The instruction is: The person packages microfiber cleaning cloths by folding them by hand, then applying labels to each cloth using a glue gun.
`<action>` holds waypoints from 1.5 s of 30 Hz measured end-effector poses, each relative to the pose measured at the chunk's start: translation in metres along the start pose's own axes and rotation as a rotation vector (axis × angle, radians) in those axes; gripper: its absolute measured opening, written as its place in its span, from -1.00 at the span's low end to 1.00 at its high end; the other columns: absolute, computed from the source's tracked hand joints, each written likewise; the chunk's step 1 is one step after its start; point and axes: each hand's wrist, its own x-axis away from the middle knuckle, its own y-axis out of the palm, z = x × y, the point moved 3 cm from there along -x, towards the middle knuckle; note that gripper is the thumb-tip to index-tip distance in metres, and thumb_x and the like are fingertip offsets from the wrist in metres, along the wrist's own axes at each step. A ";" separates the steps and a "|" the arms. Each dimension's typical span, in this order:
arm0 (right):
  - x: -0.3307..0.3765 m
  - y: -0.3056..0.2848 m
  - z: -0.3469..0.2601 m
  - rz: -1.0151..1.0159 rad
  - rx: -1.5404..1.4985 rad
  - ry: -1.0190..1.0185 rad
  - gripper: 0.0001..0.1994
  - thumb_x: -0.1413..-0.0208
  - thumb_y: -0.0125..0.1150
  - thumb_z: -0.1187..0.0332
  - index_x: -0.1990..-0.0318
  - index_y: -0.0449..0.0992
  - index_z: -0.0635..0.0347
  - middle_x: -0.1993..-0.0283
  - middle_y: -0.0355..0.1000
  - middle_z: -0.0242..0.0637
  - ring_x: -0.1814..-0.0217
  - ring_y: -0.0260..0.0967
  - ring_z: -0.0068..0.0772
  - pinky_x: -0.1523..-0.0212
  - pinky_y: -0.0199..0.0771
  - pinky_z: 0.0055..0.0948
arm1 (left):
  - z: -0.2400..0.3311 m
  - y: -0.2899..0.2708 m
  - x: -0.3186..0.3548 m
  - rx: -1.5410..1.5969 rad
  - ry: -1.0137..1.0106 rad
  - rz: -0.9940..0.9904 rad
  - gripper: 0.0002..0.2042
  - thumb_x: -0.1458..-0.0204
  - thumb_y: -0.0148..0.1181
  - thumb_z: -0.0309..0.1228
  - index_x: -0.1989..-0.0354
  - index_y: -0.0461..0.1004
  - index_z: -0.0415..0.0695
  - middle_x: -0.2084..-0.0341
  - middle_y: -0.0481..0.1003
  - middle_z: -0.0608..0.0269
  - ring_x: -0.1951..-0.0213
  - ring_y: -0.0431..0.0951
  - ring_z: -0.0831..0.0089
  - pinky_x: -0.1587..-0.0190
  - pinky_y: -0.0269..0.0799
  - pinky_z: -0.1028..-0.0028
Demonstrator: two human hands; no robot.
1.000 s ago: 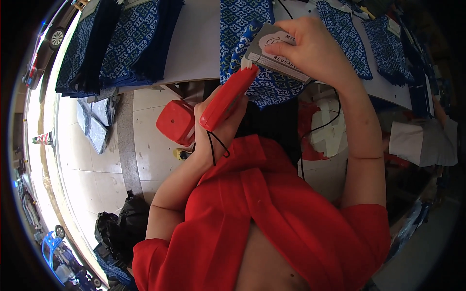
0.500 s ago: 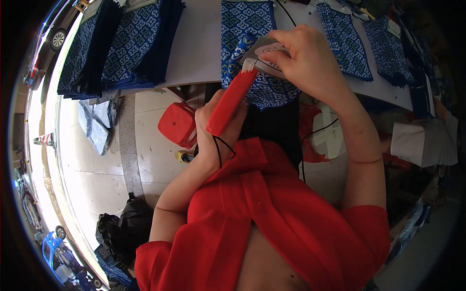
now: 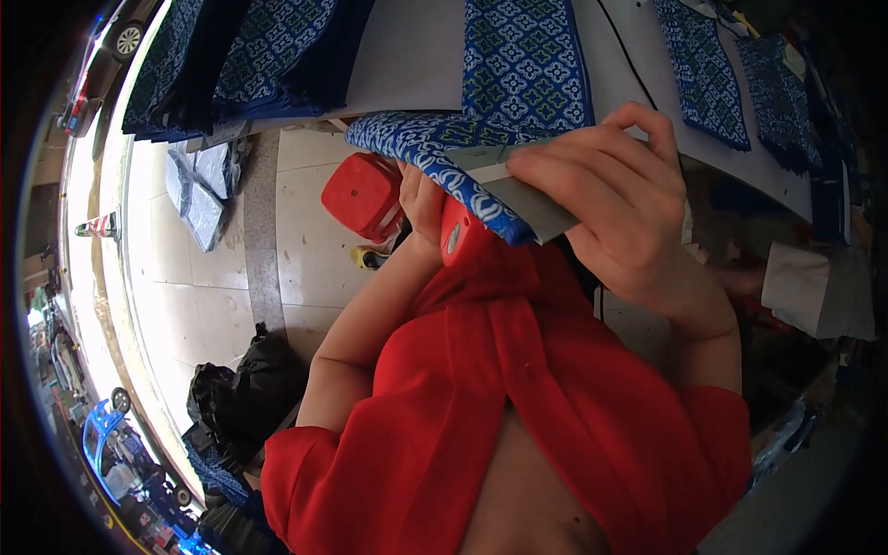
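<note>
- The left hand [image 3: 423, 205] is curled around a red handheld tool [image 3: 457, 233], in front of the person's body; the tool's upper end is hidden behind blue cloth.
- The right hand [image 3: 622, 205] pinches a grey card [image 3: 535, 209] between thumb and fingers; the other fingers are bent over it.
- The card lies along the edge of a raised cloth [image 3: 421, 141], blue with a white lattice pattern, which sticks out past the near edge of the table [image 3: 405, 76], above the left hand and the tool.
- Just beyond it, a flat strip of matching patterned fabric [image 3: 527, 57] rests on the table; whether the two are one piece, I cannot tell.
- On the table's left side are thick stacks of similar cloths [image 3: 273, 51]; to the right lies another patterned piece [image 3: 708, 69].
- A thin black cable [image 3: 627, 48] crosses the table between the strip and that piece.
- Below, on the pale tiled floor [image 3: 310, 245], are a red stool [image 3: 359, 194], plastic-wrapped packages [image 3: 196, 199] and a black bag [image 3: 242, 390].
- The person wears a red top [image 3: 439, 398].
</note>
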 end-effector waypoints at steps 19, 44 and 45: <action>0.009 0.001 0.007 -0.163 -0.253 0.200 -0.80 0.30 0.16 0.51 0.38 0.47 0.16 0.38 0.41 -0.38 0.33 0.30 -0.39 0.16 0.15 -0.43 | -0.006 0.017 0.045 0.305 -0.319 -0.130 -0.82 0.18 0.15 -0.50 0.35 0.42 -0.27 0.41 0.45 0.10 0.40 0.48 0.27 0.32 0.38 0.48; -0.091 0.001 0.089 -0.458 -0.375 0.453 -0.71 0.09 0.19 0.29 0.24 0.43 0.30 0.41 0.45 -0.31 0.43 0.40 -0.62 0.41 0.39 -0.65 | -0.031 -0.042 0.024 0.102 -0.583 0.029 -0.84 0.13 0.12 -0.53 0.32 0.42 -0.16 0.39 0.46 0.27 0.30 0.41 0.42 0.25 0.33 0.49; -0.093 0.002 0.094 -0.453 -0.368 0.456 -0.71 0.09 0.19 0.29 0.24 0.43 0.30 0.41 0.45 -0.31 0.43 0.40 -0.62 0.41 0.39 -0.65 | -0.029 -0.044 0.017 0.109 -0.577 0.028 -0.84 0.13 0.12 -0.53 0.32 0.42 -0.16 0.39 0.46 0.27 0.30 0.41 0.42 0.25 0.33 0.49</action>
